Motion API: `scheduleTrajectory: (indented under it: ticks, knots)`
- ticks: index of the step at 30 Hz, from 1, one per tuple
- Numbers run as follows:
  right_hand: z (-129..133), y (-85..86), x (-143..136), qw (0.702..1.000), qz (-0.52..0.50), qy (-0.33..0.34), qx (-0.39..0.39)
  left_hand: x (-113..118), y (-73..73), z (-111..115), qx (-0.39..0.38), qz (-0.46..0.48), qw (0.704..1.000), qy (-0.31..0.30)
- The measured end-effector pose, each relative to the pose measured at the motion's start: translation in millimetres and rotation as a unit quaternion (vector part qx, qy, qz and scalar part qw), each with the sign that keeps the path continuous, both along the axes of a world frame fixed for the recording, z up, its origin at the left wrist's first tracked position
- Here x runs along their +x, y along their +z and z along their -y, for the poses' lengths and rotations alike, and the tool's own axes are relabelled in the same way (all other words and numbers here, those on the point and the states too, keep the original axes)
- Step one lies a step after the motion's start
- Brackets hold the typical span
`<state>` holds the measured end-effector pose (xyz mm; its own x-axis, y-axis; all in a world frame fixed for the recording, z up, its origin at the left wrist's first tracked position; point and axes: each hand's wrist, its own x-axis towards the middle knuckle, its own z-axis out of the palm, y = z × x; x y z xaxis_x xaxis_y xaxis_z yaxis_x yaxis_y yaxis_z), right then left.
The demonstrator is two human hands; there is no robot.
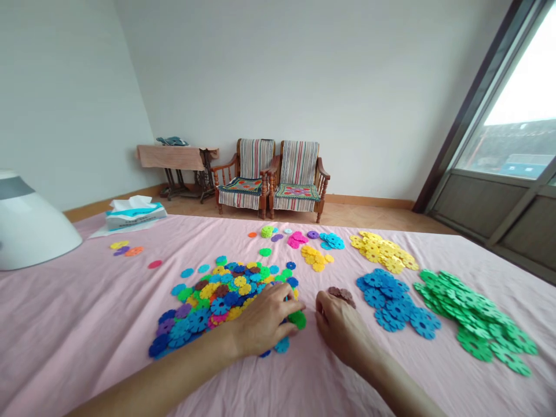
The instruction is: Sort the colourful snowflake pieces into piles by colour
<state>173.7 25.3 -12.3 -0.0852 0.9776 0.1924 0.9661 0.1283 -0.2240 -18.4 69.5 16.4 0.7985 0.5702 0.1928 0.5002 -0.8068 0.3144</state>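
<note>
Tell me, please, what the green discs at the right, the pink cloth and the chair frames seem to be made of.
Green discs: probably plastic, slightly glossy; the colour is even, with pale highlights.
Pink cloth: fabric, perhaps cotton, matt; it lies in soft wrinkles.
Chair frames: most likely wood, perhaps varnished; they are brown, with turned spindles.

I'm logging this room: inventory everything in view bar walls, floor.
Window: one, dark-framed, right
Chairs: two, striped, back
Draped table: one, pinkish, back
Item: one, bluish, atop table
Appliance: one, white, left
Tissue box: one, white, left
Cloth: one, pink, foreground
Disc heap: one, multicoloured, centre
Large piles: three, green, blue, yellow, right
Small cluster: one, brown, centre
Other discs: many, multicoloured, back, left
Left hand: one, bare, at heap
Right hand: one, bare, beside cluster
</note>
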Motion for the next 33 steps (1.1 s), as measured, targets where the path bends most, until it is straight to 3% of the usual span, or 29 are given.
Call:
scheduleTrajectory:
  ticks: [5,12,16,20,25,29,33]
  knots:
    - [-0.6,-2.4,1.3,1.000,0.001,0.001,0.008,3.3,-1.9,0.5,-0.019,-0.001,1.000,0.016]
    - [-1.1,-4.8,0.2,0.999,0.022,-0.010,0.026,-2.9,-6.6,-6.1,-0.065,0.103,0.991,0.057]
    - [0.3,-1.1,-2.2,0.998,0.045,-0.022,0.025,-13.2,-9.9,-37.3,-0.034,0.143,0.978,0.148]
    - [1.0,1.9,-4.2,0.998,0.044,-0.030,0.022,-24.3,-14.6,-93.8,-0.008,0.126,0.959,0.254]
    - [1.3,3.1,-5.0,0.999,0.025,-0.034,0.003,-25.0,-22.8,-149.3,0.021,0.109,0.939,0.324]
    - [1.8,3.0,-4.7,0.999,0.020,-0.031,0.000,-22.9,-27.5,-159.1,0.037,0.116,0.934,0.335]
    - [1.4,6.6,-5.4,0.999,0.021,-0.033,-0.010,-25.0,-23.4,-141.3,0.039,0.133,0.944,0.300]
